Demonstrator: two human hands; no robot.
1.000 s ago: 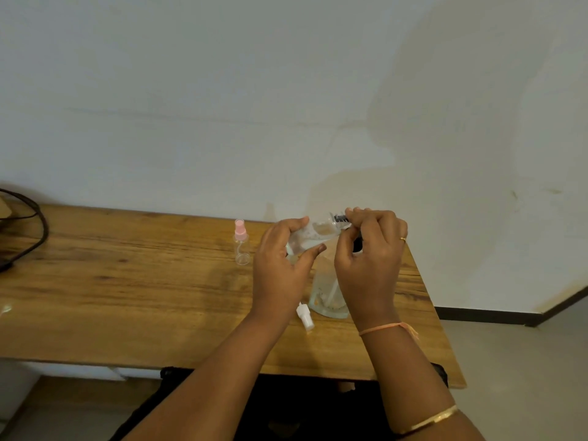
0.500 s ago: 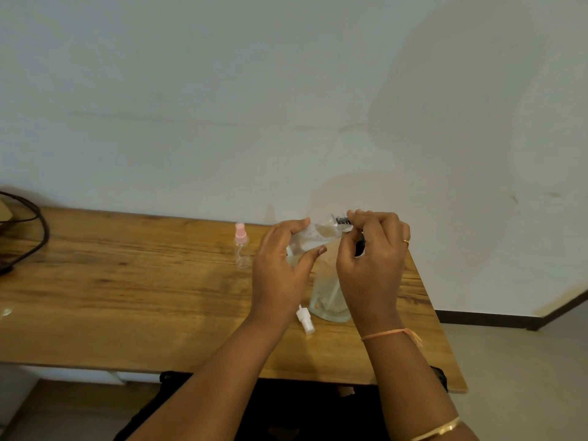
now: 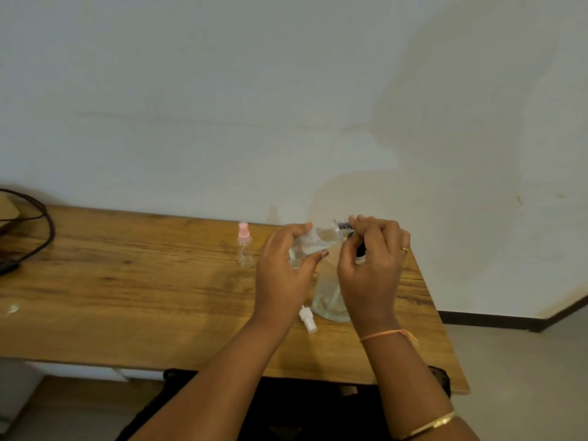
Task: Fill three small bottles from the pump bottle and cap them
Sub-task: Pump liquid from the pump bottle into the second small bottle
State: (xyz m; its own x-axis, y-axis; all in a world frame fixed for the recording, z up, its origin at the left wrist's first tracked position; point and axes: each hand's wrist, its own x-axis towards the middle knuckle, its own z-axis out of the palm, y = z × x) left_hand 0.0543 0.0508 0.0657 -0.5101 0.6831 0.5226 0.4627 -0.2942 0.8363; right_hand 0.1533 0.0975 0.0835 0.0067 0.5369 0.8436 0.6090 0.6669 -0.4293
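L hand (image 3: 283, 272) grips tilted sm. bottle (image 3: 313, 240), contents unclear; R hand (image 3: 372, 268) pinches black nozzle (image 3: 344, 225) at its mouth.

Table (image 3: 127, 297) grained wood, satin; small bottles (image 3: 245, 249) clear glossy plastic (one pink-capped); wall (image 3: 222, 106) matt

The brown wooden bench (image 3: 127, 297) carries an upright pink-capped clear small bottle (image 3: 245, 249), a clear pump bottle (image 3: 329, 305), a loose white cap (image 3: 308, 319) and a black cable (image 3: 52, 230).

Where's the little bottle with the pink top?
In the head view, the pink-capped bottle stands on the wooden table, just left of the left hand, near the wall.
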